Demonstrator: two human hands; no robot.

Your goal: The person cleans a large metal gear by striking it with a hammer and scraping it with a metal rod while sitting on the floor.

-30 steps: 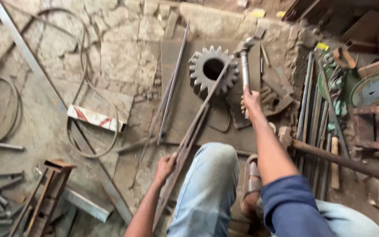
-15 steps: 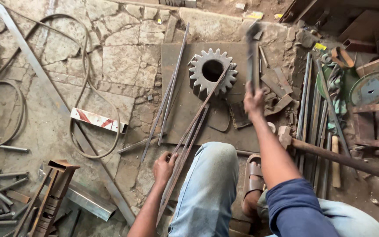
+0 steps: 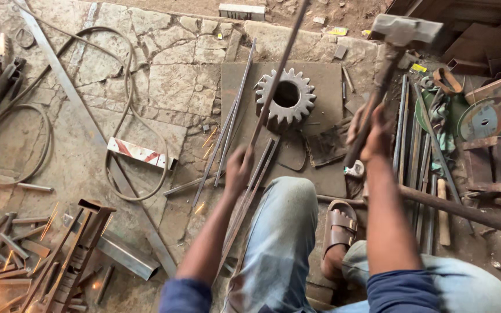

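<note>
My right hand (image 3: 371,134) grips the wooden handle of a hammer (image 3: 405,30), raised so its steel head is high at the upper right. My left hand (image 3: 239,168) holds a long thin metal rod (image 3: 276,75) that slants up across a large toothed gear (image 3: 285,97). The gear lies flat on a dark steel plate (image 3: 323,87) on the stone floor. More thin rods (image 3: 227,139) lie on the plate's left edge. My knee in blue jeans (image 3: 282,232) and a sandalled foot (image 3: 338,229) are below.
A long flat steel strip (image 3: 71,98) and looping cables (image 3: 129,116) cross the floor at left. Cut metal pieces and a welded frame (image 3: 71,255) lie at the lower left. Bars, a thick pipe (image 3: 465,211) and a grinding disc (image 3: 485,119) crowd the right side.
My right hand has swung the hammer up from the gear to high above the plate. The left hand has lifted the rod so it points steeply up across the gear.
</note>
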